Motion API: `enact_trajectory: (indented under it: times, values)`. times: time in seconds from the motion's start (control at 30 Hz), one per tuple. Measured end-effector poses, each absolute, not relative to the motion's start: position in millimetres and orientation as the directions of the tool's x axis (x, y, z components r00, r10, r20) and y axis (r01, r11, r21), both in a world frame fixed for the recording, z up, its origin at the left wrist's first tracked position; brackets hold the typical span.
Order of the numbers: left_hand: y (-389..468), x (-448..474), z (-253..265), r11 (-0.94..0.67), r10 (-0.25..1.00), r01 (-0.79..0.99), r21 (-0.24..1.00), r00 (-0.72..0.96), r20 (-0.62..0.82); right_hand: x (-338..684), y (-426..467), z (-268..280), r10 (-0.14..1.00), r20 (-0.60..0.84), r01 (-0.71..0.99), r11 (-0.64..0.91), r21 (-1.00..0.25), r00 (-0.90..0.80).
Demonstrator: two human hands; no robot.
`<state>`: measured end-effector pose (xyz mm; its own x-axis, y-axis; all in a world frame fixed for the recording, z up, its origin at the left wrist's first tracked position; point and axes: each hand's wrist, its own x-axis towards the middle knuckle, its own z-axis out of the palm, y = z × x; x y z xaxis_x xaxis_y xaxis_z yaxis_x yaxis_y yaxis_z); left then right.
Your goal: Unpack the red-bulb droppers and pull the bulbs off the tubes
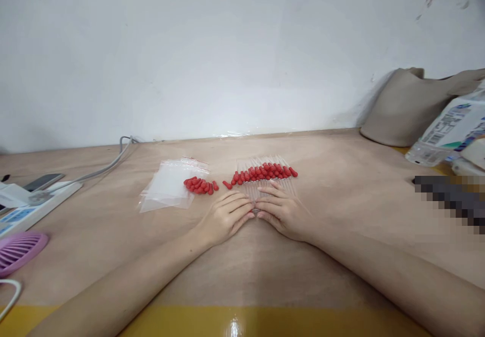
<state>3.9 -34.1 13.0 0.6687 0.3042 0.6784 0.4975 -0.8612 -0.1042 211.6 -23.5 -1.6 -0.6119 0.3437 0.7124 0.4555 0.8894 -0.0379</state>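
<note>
My left hand (229, 214) and my right hand (281, 209) meet at the fingertips on the table, thumbs and fingers pressed together. A trace of red, apparently a rubber bulb, shows at the left fingertips; what the right fingers pinch is hidden. Just beyond them lies a row of clear droppers (265, 172), thin tubes topped with red rubber bulbs, partly covered by my fingers. One loose red rubber bulb (227, 185) rests left of the row. Farther left, a pile of red bulbs (199, 185) lies at the edge of several clear zip bags (164, 185).
At the left are a power strip (45, 206) with a grey cable (102, 172), a phone (43, 181) and a purple slotted object (22, 252). A beige bag-like item (401, 107) and a labelled clear package (447, 125) stand at the right. A white wall (227, 59) bounds the back.
</note>
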Motion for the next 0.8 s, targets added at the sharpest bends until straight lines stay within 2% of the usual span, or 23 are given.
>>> enact_trajectory:
  times: [0.23, 0.43, 0.8]
  values:
    - [-35.6, 5.6, 13.3, -0.843, 0.277, 0.508, -0.176, 0.692, 0.666, 209.9, -24.6, -0.3, 0.335, 0.705, 0.437, 0.898, -0.039, -0.626]
    - [-37.6, 6.6, 17.4, -0.83, 0.247, 0.492, -0.262, 0.746, 0.618, 209.0, -26.0, 0.4, 0.27, 0.723, 0.378, 0.926, -0.013, -0.636]
    - [-43.8, 6.6, 19.4, -0.853, 0.29, 0.482, -0.201, 0.757, 0.586, 212.3, -29.3, 0.1, 0.132, 0.755, 0.331, 0.936, 0.118, -0.642]
